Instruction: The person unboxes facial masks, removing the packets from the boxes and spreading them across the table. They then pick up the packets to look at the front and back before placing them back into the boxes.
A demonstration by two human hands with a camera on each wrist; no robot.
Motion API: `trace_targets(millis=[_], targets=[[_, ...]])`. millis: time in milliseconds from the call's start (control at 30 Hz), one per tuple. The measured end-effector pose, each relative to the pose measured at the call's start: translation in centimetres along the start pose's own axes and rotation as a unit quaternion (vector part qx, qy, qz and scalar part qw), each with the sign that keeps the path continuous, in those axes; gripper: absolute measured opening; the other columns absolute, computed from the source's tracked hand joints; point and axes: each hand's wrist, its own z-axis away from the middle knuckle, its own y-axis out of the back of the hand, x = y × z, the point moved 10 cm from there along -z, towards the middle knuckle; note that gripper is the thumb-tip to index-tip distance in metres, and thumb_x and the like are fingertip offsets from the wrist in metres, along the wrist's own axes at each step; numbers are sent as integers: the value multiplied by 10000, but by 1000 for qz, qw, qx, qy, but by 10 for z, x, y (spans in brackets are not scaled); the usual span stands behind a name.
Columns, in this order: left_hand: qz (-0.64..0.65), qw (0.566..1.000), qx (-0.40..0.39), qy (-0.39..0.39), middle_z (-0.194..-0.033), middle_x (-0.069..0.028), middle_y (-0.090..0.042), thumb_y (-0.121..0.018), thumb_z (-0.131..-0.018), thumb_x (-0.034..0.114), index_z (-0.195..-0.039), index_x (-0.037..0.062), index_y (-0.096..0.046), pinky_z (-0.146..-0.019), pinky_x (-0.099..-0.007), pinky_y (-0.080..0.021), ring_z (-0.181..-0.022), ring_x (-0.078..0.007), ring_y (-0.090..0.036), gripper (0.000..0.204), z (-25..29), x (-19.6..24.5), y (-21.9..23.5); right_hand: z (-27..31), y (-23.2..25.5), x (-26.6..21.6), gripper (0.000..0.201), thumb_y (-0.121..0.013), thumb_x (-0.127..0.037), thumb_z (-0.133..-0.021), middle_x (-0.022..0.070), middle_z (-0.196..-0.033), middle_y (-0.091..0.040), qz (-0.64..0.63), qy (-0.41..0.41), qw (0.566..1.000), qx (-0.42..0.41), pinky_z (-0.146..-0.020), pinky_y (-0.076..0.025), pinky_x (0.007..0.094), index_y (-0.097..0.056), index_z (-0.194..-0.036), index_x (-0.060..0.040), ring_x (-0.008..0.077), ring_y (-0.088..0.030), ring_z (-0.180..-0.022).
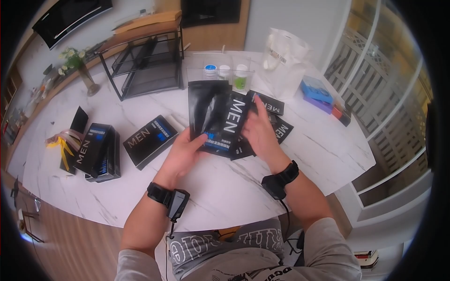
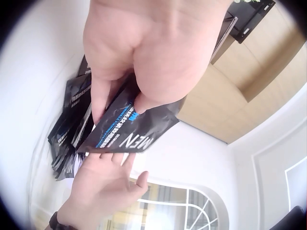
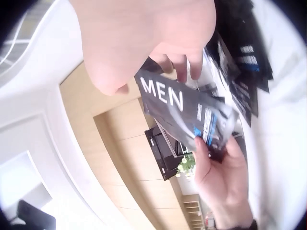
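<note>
A black sachet [image 1: 211, 112] printed MEN is pinched near its lower edge by my left hand [image 1: 182, 157], the thumb lying on the front face. In the right wrist view the left thumb presses beside the sachet's blue print [image 3: 206, 125]. My right hand [image 1: 263, 133] is at the sachet's other side, its fingers straight and partly behind it, the thumb held away from the surface. More black MEN sachets [image 1: 283, 130] lie in an overlapping pile on the table under and beyond the right hand.
Black MEN boxes [image 1: 101, 152] stand at the left, and another MEN box [image 1: 149, 140] lies nearer. A mesh rack [image 1: 150, 65], a clear bin [image 1: 197, 74] with lidded bottles, a white bag [image 1: 286, 61] and blue and purple boxes [image 1: 316, 91] line the back of the marble-patterned table [image 1: 225, 196].
</note>
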Motion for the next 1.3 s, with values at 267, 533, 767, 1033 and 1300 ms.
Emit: trace_targets(millis=[267, 533, 767, 1033, 1300], targets=[[-132, 991, 28, -7, -1051, -65, -699, -571, -996, 101, -1075, -15, -667, -844, -298, -588, -920, -138, -677, 170, -4, -9, 17, 20, -16, 22, 343, -738, -172, -876, 64, -1025, -695, 276, -45, 960, -21, -825, -512, 300, -637, -1150, 9, 148, -635, -920], [-69, 995, 44, -53, -1059, -71, -697, -604, -966, 57, -1109, 16, -659, -876, -310, -580, -962, -148, -669, 159, -4, 9, 19, 15, 5, 16, 292, -708, -182, -897, 74, -995, -699, 252, -7, 966, 51, -803, -502, 293, -653, -1096, 25, 148, -632, -899], [-70, 995, 39, -66, -1170, -93, -651, -566, -965, 15, -1253, 14, -554, -883, -366, -594, -1007, -196, -666, 288, -2, 12, 17, 16, -3, 15, 306, -704, -162, -905, 70, -1010, -696, 238, -24, 971, 23, -808, -506, 290, -634, -1134, 29, 127, -625, -902], [-40, 999, 27, -24, -1205, -119, -632, -515, -993, 18, -1294, -9, -524, -897, -429, -601, -1070, -255, -654, 303, 1, 8, 9, 16, -5, 26, 288, -690, -122, -911, 72, -1026, -705, 208, -47, 977, -4, -805, -517, 292, -625, -1146, 30, 128, -636, -901], [-31, 999, 11, -8, -1214, -127, -632, -494, -1005, 29, -1281, -18, -533, -882, -428, -606, -1072, -264, -656, 283, 1, 6, 4, 16, -4, 25, 260, -680, -100, -912, 61, -1016, -705, 191, -50, 980, 2, -791, -518, 282, -623, -1129, 30, 114, -634, -897]])
